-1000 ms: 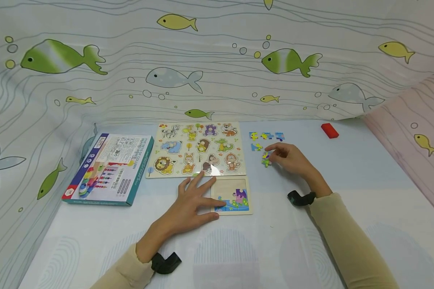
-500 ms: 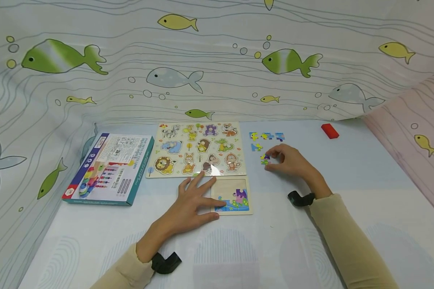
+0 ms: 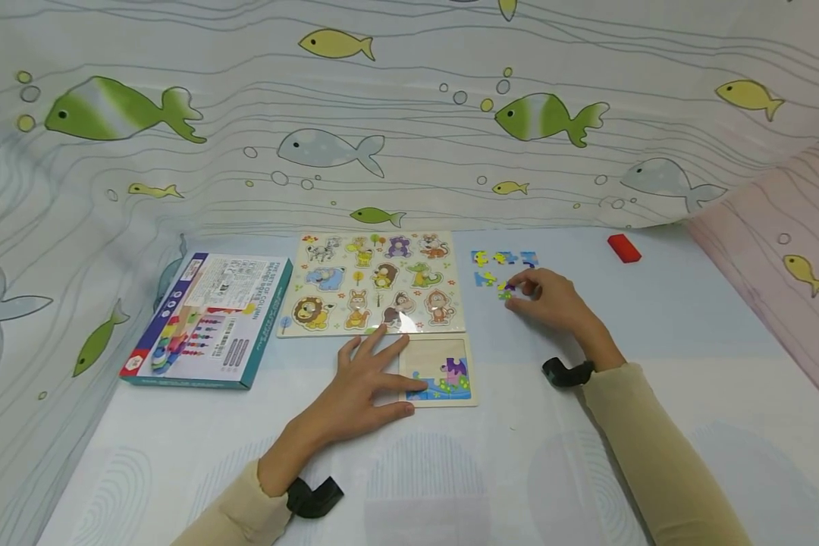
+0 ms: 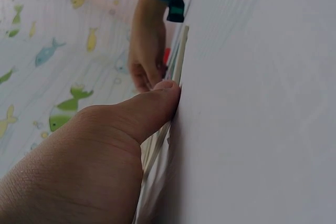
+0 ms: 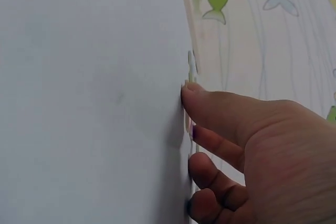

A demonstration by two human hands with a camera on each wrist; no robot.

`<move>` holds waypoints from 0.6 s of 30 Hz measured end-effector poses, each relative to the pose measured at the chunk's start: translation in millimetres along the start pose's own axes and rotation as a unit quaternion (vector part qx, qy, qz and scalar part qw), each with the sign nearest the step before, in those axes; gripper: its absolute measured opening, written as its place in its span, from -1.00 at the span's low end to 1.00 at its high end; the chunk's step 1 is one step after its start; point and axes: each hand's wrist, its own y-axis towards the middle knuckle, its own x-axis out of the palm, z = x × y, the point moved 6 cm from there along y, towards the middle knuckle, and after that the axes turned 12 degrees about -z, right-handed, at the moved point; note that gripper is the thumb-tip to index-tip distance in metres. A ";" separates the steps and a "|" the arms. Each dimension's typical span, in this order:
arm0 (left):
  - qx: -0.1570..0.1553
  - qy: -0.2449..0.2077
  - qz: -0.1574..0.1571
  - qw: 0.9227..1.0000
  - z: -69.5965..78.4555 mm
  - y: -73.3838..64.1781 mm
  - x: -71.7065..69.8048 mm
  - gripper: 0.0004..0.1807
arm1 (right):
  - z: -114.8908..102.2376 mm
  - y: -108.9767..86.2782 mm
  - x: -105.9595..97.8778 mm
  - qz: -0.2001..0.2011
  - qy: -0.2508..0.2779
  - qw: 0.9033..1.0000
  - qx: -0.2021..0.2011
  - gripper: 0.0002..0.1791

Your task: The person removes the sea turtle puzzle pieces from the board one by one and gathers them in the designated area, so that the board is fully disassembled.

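Observation:
A small wooden jigsaw tray (image 3: 425, 350) has several joined pieces (image 3: 454, 371) in its lower and right part, blue, pink and purple. My left hand (image 3: 358, 398) lies with spread fingers across its left side. One finger rests over the pieces, and the thumb (image 4: 163, 95) touches the tray's near edge. Other fingertips reach the edge of the animal picture board (image 3: 337, 258) behind. To the right, my right hand (image 3: 551, 301) pinches a green and purple jigsaw piece (image 3: 504, 291) between thumb and finger, low at the tabletop. Its other fingers are curled beside it.
Several loose jigsaw pieces (image 3: 484, 279) lie in rows beyond my right hand. A flat toy box (image 3: 228, 326) is at the left, and a red block (image 3: 624, 248) at the back right. The fish-printed cloth (image 3: 409, 98) rises behind the table.
My right hand has closed thumb and finger on the green and purple jigsaw piece, which has shifted slightly away and turned. The left hand has stayed in place.

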 end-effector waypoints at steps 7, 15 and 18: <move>-0.008 0.003 -0.005 1.000 0.3 -0.2 0.7 -0.64 | 4.4 10.4 -7.8 0.011 0.016 1.000 0.002 -0.56; -0.008 -0.002 -0.005 1.000 0.9 -1.5 2.5 -0.64 | 8.9 15.1 -7.6 0.007 0.028 0.999 0.017 -0.52; -0.008 -0.002 -0.005 1.000 0.3 -0.7 1.8 -0.64 | 8.7 15.4 -9.0 0.011 0.031 0.999 0.012 -0.53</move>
